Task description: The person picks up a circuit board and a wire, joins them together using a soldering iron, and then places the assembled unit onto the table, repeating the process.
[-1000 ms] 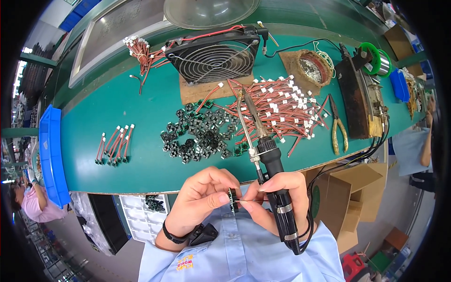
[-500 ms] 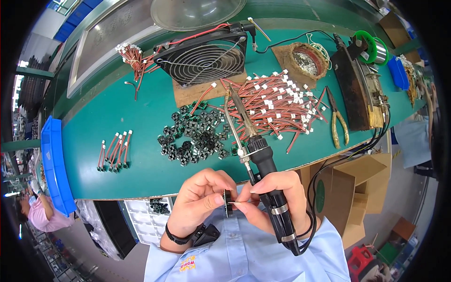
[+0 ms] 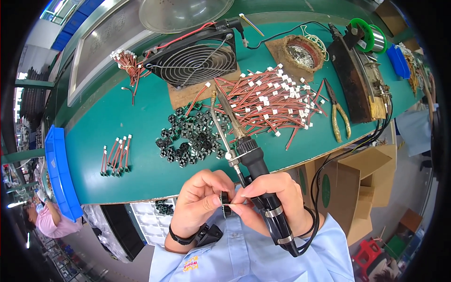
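Note:
Just past the table's front edge, my left hand (image 3: 199,203) pinches a small dark part (image 3: 225,209) between thumb and fingers. My right hand (image 3: 283,192) is wrapped round a black soldering iron (image 3: 253,159) with a metal feed tube along its side. The iron's tip points up and away over the table. The thumb and fingertips of that same hand meet close by the dark part, at something thin I cannot make out clearly. Beyond the hands lies a heap of small black-and-green parts (image 3: 191,134). Red-and-black wires with white connectors (image 3: 270,105) spread out to its right.
Several wired parts (image 3: 117,157) lie at left, near a blue bin (image 3: 61,174). A black fan (image 3: 195,61) stands at the back. Pliers (image 3: 336,113), a solder-scrap dish (image 3: 303,56), a dark box-shaped stand (image 3: 350,75) and a solder spool (image 3: 376,40) are rightward. Cardboard boxes (image 3: 343,192) sit below.
The view has shifted slightly, so the table things sit a little differently. Both hands keep their grip, and the right fingertips have come a little closer to the dark part.

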Motion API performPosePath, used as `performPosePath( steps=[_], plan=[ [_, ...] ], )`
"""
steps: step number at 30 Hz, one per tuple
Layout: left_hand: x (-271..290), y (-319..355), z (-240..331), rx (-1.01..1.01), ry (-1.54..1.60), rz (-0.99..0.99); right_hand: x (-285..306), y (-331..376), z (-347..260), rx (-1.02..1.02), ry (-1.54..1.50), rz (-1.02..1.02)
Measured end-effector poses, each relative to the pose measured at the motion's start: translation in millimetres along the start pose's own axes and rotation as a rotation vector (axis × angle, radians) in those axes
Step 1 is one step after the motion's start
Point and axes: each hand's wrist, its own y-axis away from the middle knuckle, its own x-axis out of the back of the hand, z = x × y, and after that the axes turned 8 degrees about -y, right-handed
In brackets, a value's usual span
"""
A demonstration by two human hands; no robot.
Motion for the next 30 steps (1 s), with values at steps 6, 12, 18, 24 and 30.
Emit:
performPosePath(
  steps=[6,12,18,24,30],
  plan=[
    [2.2,2.4,-7.8,-0.053,-0.027,0.042,-1.0,-1.0,0.1,0.026,0.026,0.023],
    [0.0,1.1,-7.8,-0.077,-0.057,0.043,0.6,-2.8,-2.4,-0.021,-0.006,-0.001],
    [2.4,1.7,-10.7,-0.135,-0.079,0.03,-0.8,-4.6,-3.2,-0.015,-0.043,0.007],
    [1.0,1.4,-9.1,-0.122,-0.081,0.057,0.2,-4.1,-0.8,-0.012,-0.061,-0.008],
    [-0.4,2.1,-8.5,-0.143,-0.083,0.074,-0.8,-5.1,-2.8,-0.036,-0.067,-0.012]
  ],
)
